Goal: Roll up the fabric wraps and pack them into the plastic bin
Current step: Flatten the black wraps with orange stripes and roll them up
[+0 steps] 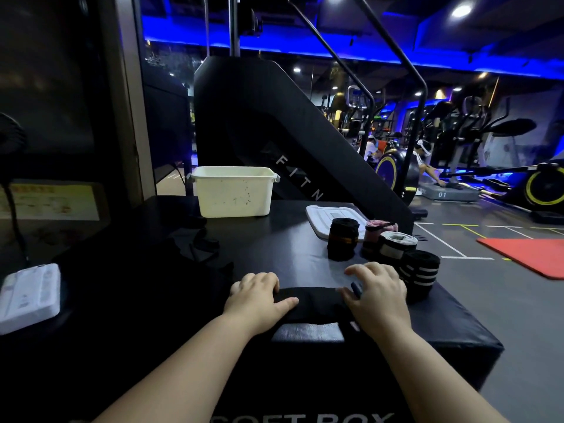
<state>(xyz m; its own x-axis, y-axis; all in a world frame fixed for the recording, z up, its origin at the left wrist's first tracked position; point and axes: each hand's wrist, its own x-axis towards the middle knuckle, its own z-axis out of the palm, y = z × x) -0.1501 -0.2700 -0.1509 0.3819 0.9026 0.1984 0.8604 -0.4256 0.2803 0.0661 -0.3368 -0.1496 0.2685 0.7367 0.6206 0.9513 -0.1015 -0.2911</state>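
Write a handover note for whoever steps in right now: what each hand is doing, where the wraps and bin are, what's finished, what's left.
Left hand grips the black wrap on the soft box; right hand presses its other end, fingers spread.
Four rolled wraps stand at the right: black-orange roll, pink roll, white-topped roll, striped roll.
White bin stands open at the back, its lid behind the rolls.
Done: four rolled. Left: finish this roll, pack all into the bin.

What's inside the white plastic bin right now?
Only the far inner wall near the rim of the plastic bin shows, bare. The front wall covers the floor, so contents cannot be told.
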